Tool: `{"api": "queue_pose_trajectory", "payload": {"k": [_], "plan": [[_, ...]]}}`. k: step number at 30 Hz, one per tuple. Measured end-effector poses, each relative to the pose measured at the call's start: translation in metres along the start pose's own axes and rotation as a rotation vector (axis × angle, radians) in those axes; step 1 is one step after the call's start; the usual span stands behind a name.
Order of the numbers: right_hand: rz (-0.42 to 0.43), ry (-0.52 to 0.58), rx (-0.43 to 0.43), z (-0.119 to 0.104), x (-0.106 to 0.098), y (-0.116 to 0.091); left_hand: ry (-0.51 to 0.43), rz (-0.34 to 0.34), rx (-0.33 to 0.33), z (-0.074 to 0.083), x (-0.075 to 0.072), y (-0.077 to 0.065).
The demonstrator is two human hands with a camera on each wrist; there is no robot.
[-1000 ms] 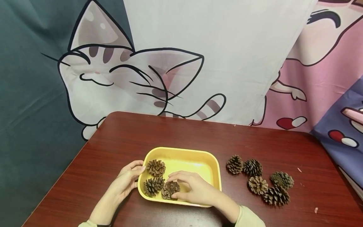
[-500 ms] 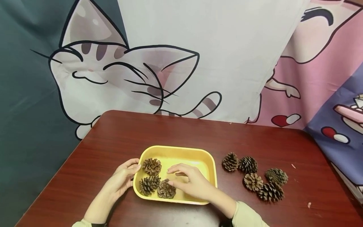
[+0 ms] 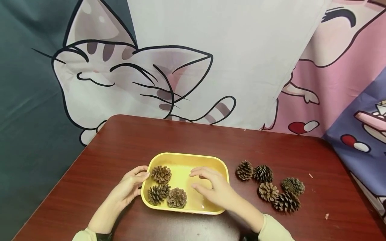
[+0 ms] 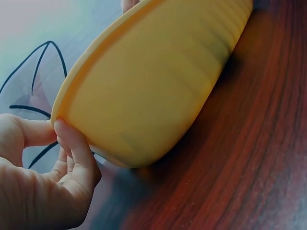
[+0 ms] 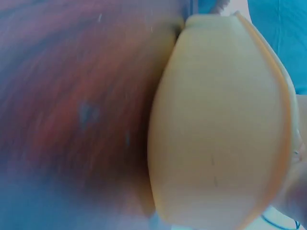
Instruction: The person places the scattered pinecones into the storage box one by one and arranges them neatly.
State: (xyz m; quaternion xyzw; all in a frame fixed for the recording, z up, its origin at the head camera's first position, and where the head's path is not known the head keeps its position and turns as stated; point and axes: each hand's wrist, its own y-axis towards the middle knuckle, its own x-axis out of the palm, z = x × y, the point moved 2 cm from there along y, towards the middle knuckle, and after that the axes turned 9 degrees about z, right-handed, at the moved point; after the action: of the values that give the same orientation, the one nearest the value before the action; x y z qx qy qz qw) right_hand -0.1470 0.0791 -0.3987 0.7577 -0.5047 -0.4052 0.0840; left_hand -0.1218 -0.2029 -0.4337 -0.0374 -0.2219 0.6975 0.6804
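Observation:
A yellow plastic basin (image 3: 181, 170) sits on the table with three pinecones at its left end: one at the back (image 3: 161, 174), a darker pinecone (image 3: 158, 194) in the front corner, and a rounder pinecone (image 3: 177, 197) beside that. My left hand (image 3: 126, 189) pinches the basin's left rim between thumb and fingers, as the left wrist view shows with the hand (image 4: 53, 177) at the rim. Over the basin's right half, my right hand (image 3: 217, 189) hovers with thumb and fingers apart, holding nothing. The right wrist view is blurred and mostly shows the basin's outer wall (image 5: 216, 120).
Several more pinecones lie to the right of the basin, among them a brown upright one (image 3: 244, 170) and a dark one (image 3: 286, 202). Small pale scraps (image 3: 327, 216) dot the reddish-brown table (image 3: 169, 134). Behind hangs a cat-printed cloth (image 3: 247, 67).
My right hand has let go of the rounder pinecone at the front and drawn back to the right. My left hand keeps its hold on the rim. The head view has shifted slightly.

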Motion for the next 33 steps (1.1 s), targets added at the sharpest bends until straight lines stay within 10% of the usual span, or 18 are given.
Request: {"api": "queue_pose_trajectory", "payload": {"k": [19,33], "plan": [[0.089,-0.368,0.212,0.055,-0.101,-0.012,0.022,0.044,0.009,0.002,0.006,0.004],[0.025,-0.508,0.222,0.069,-0.104,-0.025,0.031,0.051,0.011,0.0,0.001,-0.001]]}}
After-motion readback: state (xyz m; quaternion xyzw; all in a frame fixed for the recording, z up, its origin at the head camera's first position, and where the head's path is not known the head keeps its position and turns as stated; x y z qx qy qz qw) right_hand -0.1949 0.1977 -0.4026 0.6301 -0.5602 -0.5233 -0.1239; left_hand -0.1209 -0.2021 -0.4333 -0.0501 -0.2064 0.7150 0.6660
